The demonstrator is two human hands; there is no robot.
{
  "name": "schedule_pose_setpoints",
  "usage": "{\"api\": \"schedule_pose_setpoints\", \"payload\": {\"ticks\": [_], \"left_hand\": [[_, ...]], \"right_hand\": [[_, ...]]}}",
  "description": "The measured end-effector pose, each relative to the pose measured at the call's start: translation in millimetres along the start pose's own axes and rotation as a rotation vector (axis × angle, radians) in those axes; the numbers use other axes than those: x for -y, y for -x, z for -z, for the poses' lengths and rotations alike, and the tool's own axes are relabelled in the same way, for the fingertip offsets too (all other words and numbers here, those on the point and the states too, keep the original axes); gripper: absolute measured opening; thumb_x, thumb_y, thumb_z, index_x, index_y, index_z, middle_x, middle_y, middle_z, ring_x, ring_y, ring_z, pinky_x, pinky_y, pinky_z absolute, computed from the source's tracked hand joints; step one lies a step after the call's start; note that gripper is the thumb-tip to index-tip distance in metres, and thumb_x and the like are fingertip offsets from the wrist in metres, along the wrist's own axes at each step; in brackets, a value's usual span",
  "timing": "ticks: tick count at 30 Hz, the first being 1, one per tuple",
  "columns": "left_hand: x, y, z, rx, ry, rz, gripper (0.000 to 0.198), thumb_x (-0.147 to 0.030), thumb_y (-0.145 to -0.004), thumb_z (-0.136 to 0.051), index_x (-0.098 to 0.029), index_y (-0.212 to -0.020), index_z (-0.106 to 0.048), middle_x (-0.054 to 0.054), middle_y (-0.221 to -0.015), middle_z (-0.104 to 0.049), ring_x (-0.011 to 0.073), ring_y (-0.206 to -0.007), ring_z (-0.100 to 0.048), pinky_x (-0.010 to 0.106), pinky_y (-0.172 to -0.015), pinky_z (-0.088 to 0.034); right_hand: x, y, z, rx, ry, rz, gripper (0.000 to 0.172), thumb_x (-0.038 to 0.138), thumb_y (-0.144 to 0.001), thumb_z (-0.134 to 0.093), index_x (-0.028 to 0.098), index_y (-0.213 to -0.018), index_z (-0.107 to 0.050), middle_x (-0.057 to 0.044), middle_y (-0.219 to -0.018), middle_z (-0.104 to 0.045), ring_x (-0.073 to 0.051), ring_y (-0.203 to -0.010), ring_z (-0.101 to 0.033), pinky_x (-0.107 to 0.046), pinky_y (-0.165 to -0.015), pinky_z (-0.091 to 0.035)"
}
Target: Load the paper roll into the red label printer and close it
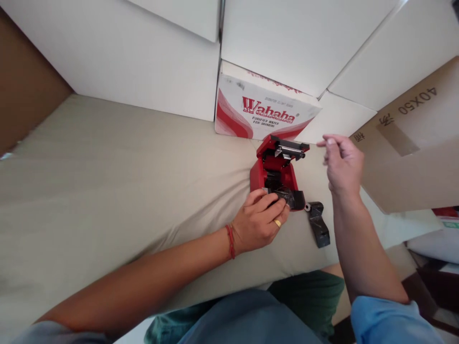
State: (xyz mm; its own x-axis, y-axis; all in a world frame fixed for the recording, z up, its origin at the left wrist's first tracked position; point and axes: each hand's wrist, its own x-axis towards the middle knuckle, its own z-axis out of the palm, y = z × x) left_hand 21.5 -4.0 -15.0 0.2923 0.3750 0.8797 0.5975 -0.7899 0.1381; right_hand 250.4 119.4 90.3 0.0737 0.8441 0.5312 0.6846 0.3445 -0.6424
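A small red and black device, apparently a label printer (255, 177), sits on the cloth-covered surface. Its hinged lid (268, 145) is raised, with a black and silver roller bar along the lid's edge. My left hand (263, 215) is closed over the near front edge of the printer, its fingers curled against the black part there. What lies under those fingertips is hidden. Off to the right, my right hand (344, 162) is raised beside the lid and apart from it. Its index finger points left, the other fingers are partly curled, and nothing shows in it.
A bent black plastic piece (318, 224) lies right of the printer, near a small pale ring (307, 207). Behind stands a Wahaha water carton (233, 105) among white boxes (150, 62). A large brown carton (419, 153) bounds the right side; the beige cloth (107, 181) spreads left.
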Motion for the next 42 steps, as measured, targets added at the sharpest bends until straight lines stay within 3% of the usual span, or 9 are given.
{"api": "schedule_pose_setpoints", "payload": {"ticks": [4,10,14,19,26,29,32,36,42], "left_hand": [[-0.9,-2.9,3.4,0.067,0.017,-0.033,0.027,-0.012,-0.101,-0.066,-0.014,-0.126,-0.074,0.008,-0.118,-0.087,0.0223,-0.117,-0.073,0.043,-0.114,-0.050],[-0.8,1.3,3.2,0.114,0.042,-0.031,0.035,-0.011,-0.100,-0.065,-0.014,-0.134,-0.073,0.010,-0.122,-0.086,0.0245,-0.118,-0.074,0.046,-0.116,-0.052],[-0.7,1.8,4.5,0.129,0.024,-0.027,0.034,-0.011,-0.101,-0.063,-0.016,-0.133,-0.075,0.009,-0.122,-0.087,0.0234,-0.119,-0.074,0.044,-0.115,-0.053],[-0.7,1.2,3.4,0.115,0.009,-0.019,0.030,-0.011,-0.103,-0.061,-0.022,-0.126,-0.077,0.004,-0.120,-0.088,0.0202,-0.115,-0.076,0.041,-0.117,-0.054],[2.1,-2.6,4.1,0.063,0.126,0.030,0.034,-0.012,-0.101,-0.063,-0.024,-0.132,-0.071,0.004,-0.115,-0.087,0.0206,-0.113,-0.077,0.044,-0.119,-0.055],[6.8,-7.7,9.7,-0.022,0.216,0.187,0.036,-0.016,-0.101,-0.064,-0.026,-0.136,-0.065,0.007,-0.121,-0.083,0.0238,-0.117,-0.075,0.046,-0.114,-0.058],[17.8,-5.7,7.7,-0.118,0.332,0.513,0.037,-0.020,-0.102,-0.065,-0.026,-0.138,-0.061,0.010,-0.131,-0.074,0.0270,-0.126,-0.070,0.049,-0.115,-0.058],[40.2,10.4,-10.2,-0.066,0.660,0.940,0.058,-0.030,-0.094,-0.069,-0.027,-0.150,-0.055,0.012,-0.157,-0.059,0.0329,-0.151,-0.057,0.059,-0.130,-0.047],[65.6,26.2,-24.7,0.055,1.093,1.008,0.094,-0.036,-0.091,-0.075,-0.042,-0.174,-0.031,0.005,-0.189,-0.027,0.0332,-0.177,-0.028,0.060,-0.142,-0.033]], "right_hand": [[-3.3,-5.8,-26.0,0.167,-0.106,0.024,0.062,0.079,-0.100,-0.064,0.026,-0.126,-0.082,-0.009,-0.131,-0.085,-0.026,-0.122,-0.079,-0.046,-0.112,-0.061],[12.3,35.1,-14.7,0.194,-0.056,0.171,0.048,0.061,-0.113,-0.056,0.026,-0.105,-0.088,-0.006,-0.113,-0.090,-0.024,-0.108,-0.084,-0.041,-0.104,-0.064],[11.3,70.9,0.9,0.247,0.059,0.336,0.037,0.044,-0.115,-0.053,0.027,-0.122,-0.086,-0.007,-0.132,-0.087,-0.024,-0.128,-0.081,-0.047,-0.123,-0.055],[9.7,101.0,7.8,0.420,0.192,0.284,0.041,0.035,-0.117,-0.045,0.028,-0.134,-0.082,-0.007,-0.146,-0.080,-0.023,-0.144,-0.072,-0.054,-0.134,-0.045],[20.0,104.9,6.0,0.425,0.332,0.282,0.041,0.031,-0.117,-0.046,0.028,-0.132,-0.084,-0.007,-0.144,-0.081,-0.022,-0.141,-0.075,-0.048,-0.127,-0.054],[15.6,105.0,2.5,0.384,0.261,0.288,0.040,0.030,-0.117,-0.046,0.027,-0.130,-0.084,-0.008,-0.140,-0.083,-0.023,-0.138,-0.077,-0.047,-0.122,-0.058],[13.3,113.3,0.7,0.320,0.195,0.278,0.036,0.030,-0.116,-0.050,0.026,-0.129,-0.084,-0.009,-0.141,-0.083,-0.025,-0.140,-0.075,-0.052,-0.127,-0.054],[20.8,139.0,5.5,0.268,0.085,0.346,0.032,0.023,-0.111,-0.057,0.029,-0.127,-0.084,-0.007,-0.146,-0.081,-0.028,-0.144,-0.072,-0.058,-0.130,-0.049],[22.9,171.6,11.1,0.149,0.109,0.440,0.046,0.018,-0.103,-0.062,0.036,-0.142,-0.079,-0.006,-0.128,-0.087,-0.032,-0.127,-0.076,-0.056,-0.104,-0.065]]}}
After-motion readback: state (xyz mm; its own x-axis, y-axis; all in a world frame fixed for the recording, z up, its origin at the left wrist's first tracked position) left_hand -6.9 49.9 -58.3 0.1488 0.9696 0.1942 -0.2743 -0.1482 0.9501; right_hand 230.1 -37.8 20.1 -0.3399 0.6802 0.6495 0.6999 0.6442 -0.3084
